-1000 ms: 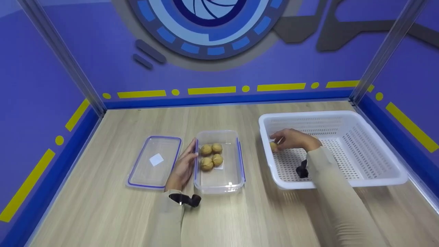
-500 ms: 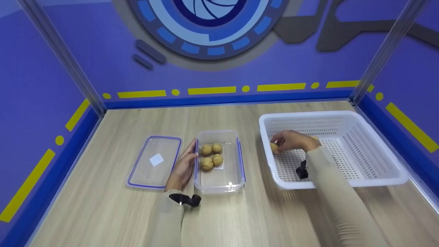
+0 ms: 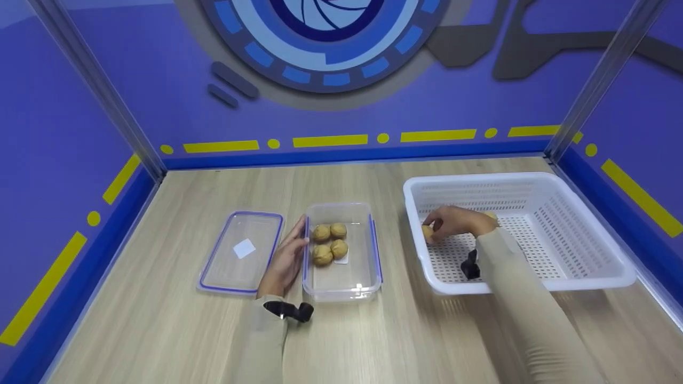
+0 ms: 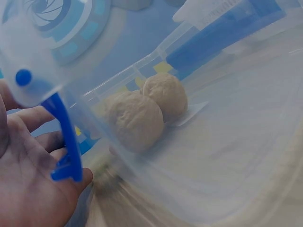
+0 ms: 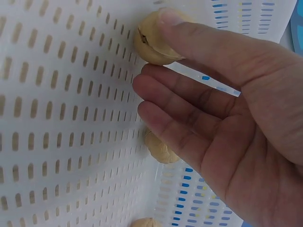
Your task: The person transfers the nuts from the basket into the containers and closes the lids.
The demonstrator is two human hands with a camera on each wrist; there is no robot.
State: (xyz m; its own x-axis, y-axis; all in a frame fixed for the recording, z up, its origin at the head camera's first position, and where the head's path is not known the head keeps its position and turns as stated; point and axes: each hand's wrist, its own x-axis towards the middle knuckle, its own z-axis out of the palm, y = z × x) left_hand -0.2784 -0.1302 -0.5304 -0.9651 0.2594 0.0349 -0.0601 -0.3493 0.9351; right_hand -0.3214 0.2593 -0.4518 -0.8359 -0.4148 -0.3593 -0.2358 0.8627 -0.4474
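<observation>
My right hand [image 3: 453,220] is inside the white basket [image 3: 592,285], by its left wall. Its thumb and fingers pinch a walnut [image 5: 154,40], which the head view shows partly covered by the fingers. Two more walnuts show in the right wrist view: one below the fingertips [image 5: 162,147], another walnut [image 5: 147,222] cut off by the bottom edge. On the left, my left hand [image 3: 284,264] rests with extended fingers against the side of a clear plastic food container [image 3: 363,285]. Several walnuts [image 3: 322,255] sit grouped in that container's left half.
A clear lid [image 3: 224,266] with a blue seal and a white square sticker lies left of the left hand. Blue printed walls [image 3: 341,120] enclose the wooden table [image 3: 341,341] at the back and sides. The basket's raised rim surrounds the right hand.
My right hand has shifted slightly toward me along the basket's left wall, with the walnut in its fingers. A walnut beyond the right wrist has come into view. The left hand stays put.
</observation>
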